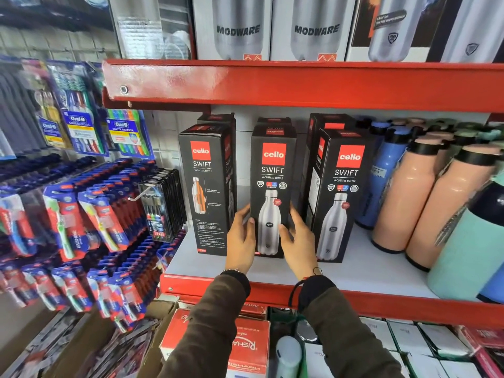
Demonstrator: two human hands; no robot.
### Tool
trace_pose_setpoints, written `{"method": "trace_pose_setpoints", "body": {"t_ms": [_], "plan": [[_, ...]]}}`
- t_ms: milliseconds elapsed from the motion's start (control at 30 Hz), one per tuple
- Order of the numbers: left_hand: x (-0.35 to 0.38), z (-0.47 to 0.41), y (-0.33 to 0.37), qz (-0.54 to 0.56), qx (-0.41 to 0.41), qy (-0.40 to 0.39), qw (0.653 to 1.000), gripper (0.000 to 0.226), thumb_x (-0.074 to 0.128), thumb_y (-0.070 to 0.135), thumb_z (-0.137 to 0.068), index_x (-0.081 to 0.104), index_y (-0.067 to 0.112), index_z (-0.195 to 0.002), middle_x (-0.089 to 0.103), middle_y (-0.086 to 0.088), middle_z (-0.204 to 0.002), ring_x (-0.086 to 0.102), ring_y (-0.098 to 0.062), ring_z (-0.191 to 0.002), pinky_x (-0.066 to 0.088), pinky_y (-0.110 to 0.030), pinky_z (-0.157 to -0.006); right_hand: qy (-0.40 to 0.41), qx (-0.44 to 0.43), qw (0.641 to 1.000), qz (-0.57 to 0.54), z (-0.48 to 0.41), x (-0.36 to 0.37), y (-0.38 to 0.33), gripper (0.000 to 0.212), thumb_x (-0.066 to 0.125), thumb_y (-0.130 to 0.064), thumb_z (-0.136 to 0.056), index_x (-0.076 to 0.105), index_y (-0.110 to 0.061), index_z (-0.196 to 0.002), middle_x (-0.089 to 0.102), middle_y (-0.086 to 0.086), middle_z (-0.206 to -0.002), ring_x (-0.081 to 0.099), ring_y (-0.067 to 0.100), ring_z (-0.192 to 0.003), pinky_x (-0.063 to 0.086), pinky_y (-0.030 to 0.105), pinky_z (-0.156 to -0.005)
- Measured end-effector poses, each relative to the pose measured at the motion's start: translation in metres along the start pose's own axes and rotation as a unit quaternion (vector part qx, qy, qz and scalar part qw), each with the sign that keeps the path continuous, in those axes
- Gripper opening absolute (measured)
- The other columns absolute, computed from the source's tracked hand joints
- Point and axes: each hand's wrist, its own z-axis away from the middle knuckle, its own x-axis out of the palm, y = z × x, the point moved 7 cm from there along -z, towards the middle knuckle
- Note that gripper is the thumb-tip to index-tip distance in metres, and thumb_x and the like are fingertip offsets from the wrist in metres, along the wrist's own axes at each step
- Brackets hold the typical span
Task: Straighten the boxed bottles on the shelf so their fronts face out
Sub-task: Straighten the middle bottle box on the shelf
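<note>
Three black Cello Swift bottle boxes stand in a front row on the white shelf (pixel 362 271). The middle box (pixel 272 170) shows its bottle-picture front. My left hand (pixel 241 241) grips its lower left edge and my right hand (pixel 298 241) grips its lower right edge. The left box (pixel 204 173) shows a text panel with a small cutaway bottle, not the same face. The right box (pixel 341 192) shows its front, turned slightly so its left side panel is visible. More black boxes stand behind each one.
Loose peach bottles (pixel 403 197), blue bottles (pixel 381 173) and a mint bottle (pixel 469 246) crowd the shelf's right side. A red shelf beam (pixel 272 83) runs overhead with Modware boxes (pixel 237 28) above. Hanging toothbrush packs (pixel 81 214) fill the left. Boxes lie on the lower shelf.
</note>
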Motion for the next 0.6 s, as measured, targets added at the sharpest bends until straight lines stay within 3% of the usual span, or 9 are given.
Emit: {"method": "trace_pose_setpoints", "body": {"t_ms": [133,233,300,367,500,600], "plan": [[-0.001,0.003,0.002,-0.010,0.009,0.001,1.000,0.034,0.047,0.012,-0.105,0.051,0.027,-0.135,0.058,0.028,-0.122,0.053,0.028,-0.107,0.037,0.006,-0.087,0.004,0.004,1.000,-0.011,0.001,-0.002,-0.001,0.059,0.055,-0.008,-0.099,0.035,-0.022,-0.152,0.054,0.005,-0.146,0.054,0.019,-0.132,0.040,0.029,-0.112],[-0.003,0.005,0.004,-0.010,0.011,-0.001,1.000,0.035,0.048,0.010,-0.104,0.052,0.024,-0.137,0.057,0.031,-0.121,0.053,0.029,-0.107,0.037,0.006,-0.087,0.043,0.001,0.998,-0.035,0.006,-0.006,-0.003,0.056,0.059,-0.005,-0.096,0.044,-0.020,-0.147,0.058,0.002,-0.139,0.055,0.009,-0.126,0.041,0.013,-0.106],[-0.005,0.008,0.008,-0.006,0.018,0.000,1.000,0.038,0.050,0.008,-0.102,0.052,0.019,-0.138,0.060,0.024,-0.125,0.054,0.027,-0.110,0.039,0.005,-0.089,0.079,0.000,0.995,-0.069,0.012,-0.008,-0.005,0.051,0.063,-0.003,-0.093,0.052,-0.020,-0.141,0.058,-0.003,-0.131,0.058,0.009,-0.120,0.049,0.018,-0.100],[-0.011,0.015,0.013,0.006,0.028,0.021,0.999,0.038,0.052,0.008,-0.101,0.052,0.015,-0.139,0.063,0.011,-0.129,0.057,0.020,-0.113,0.042,0.000,-0.092,0.124,-0.010,0.989,-0.082,0.019,-0.011,-0.008,0.045,0.066,-0.005,-0.092,0.057,-0.021,-0.133,0.056,-0.007,-0.125,0.060,0.011,-0.113,0.054,0.023,-0.092],[-0.031,0.023,0.031,0.015,0.087,0.079,0.993,0.031,0.052,0.010,-0.102,0.055,0.015,-0.133,0.068,0.001,-0.115,0.066,-0.006,-0.105,0.049,-0.012,-0.085,0.209,-0.070,0.973,-0.063,0.031,-0.015,-0.024,0.035,0.068,-0.006,-0.090,0.065,-0.022,-0.121,0.058,-0.006,-0.108,0.058,0.008,-0.084,0.050,0.017,-0.067],[-0.053,0.022,0.046,0.017,0.145,0.105,0.984,0.027,0.051,0.010,-0.102,0.058,0.015,-0.129,0.069,-0.001,-0.111,0.065,-0.010,-0.100,0.048,-0.014,-0.082,0.210,-0.107,0.970,-0.067,0.036,-0.004,-0.042,0.030,0.067,-0.007,-0.090,0.065,-0.024,-0.114,0.061,0.000,-0.105,0.058,0.008,-0.079,0.048,0.014,-0.065]]}}
